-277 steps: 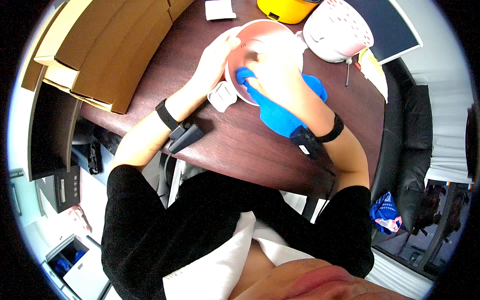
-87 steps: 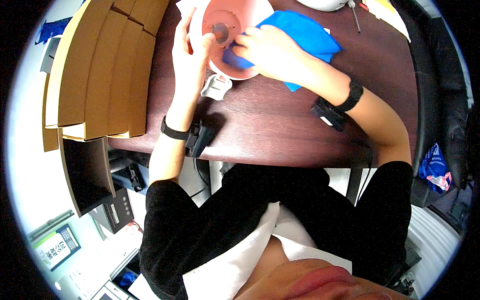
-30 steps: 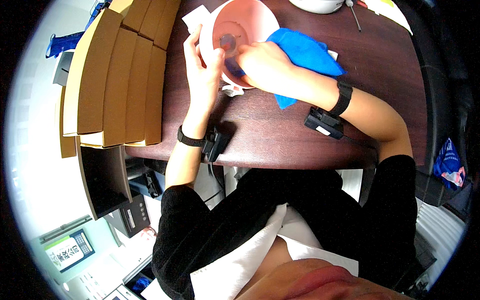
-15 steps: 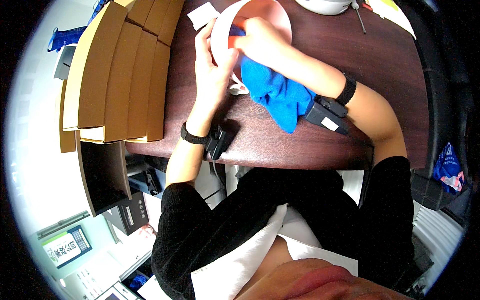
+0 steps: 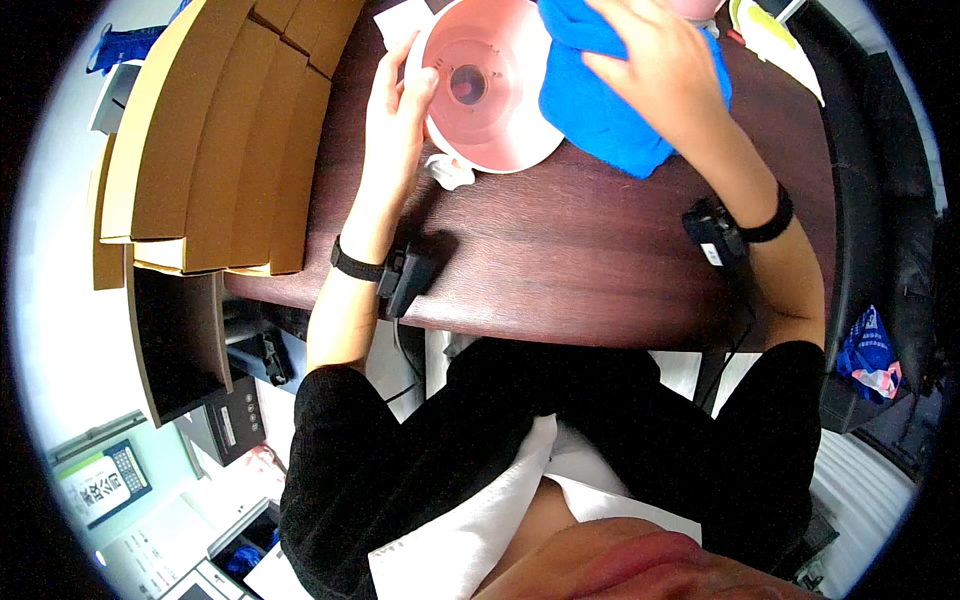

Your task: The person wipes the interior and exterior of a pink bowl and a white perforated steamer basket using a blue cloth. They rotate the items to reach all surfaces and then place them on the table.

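Across the dark red-brown, wood-grained desk [image 5: 560, 250], change noted: the soft blue fabric cloth [image 5: 605, 115], inside the pink-lined white round plastic tub [image 5: 510, 120] half a second ago, is now out at its right; inner wall and dark round centre [image 5: 467, 86] exposed, so wiping contact there appears broken off. Nearest: small white moulded plastic piece [image 5: 450, 173] by the tub's near-left side, contact unclear; next, left hand [image 5: 394, 115] curled on the left rim, thumb inside, fingers outside, tub's mouth toward the camera; right hand [image 5: 660, 70] spread over the cloth, cannot tell whether it grips; farthest, flat white square [image 5: 400, 20] on the desk beyond the left hand.
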`<state>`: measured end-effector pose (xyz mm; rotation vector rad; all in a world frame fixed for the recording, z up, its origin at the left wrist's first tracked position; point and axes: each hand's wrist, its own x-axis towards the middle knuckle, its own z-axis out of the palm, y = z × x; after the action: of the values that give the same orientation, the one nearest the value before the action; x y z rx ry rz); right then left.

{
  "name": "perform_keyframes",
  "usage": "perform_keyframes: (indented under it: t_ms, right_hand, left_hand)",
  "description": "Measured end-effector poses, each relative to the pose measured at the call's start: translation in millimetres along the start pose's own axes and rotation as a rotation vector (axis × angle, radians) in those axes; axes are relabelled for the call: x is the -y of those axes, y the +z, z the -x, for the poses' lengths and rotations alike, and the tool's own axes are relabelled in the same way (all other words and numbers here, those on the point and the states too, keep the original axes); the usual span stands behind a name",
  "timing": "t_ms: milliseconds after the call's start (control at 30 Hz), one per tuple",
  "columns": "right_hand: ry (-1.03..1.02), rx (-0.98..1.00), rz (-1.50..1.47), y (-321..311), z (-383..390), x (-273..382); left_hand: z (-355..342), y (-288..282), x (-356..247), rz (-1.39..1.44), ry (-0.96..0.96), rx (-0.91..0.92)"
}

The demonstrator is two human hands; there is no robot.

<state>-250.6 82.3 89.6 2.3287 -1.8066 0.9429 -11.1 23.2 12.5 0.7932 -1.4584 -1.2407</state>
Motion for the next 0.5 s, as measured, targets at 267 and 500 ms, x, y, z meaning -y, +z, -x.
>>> perform_keyframes:
  t_ms: [267, 500]
  right_hand:
    - [0.304, 0.25, -0.622, -53, 29, -91]
    - [0.448, 0.168, -0.387, -134, 61, -112]
  left_hand:
    - [-2, 2, -4, 0.028, -0.118, 0.002]
    - [0, -1, -6, 0.011, -0.08, 0.017]
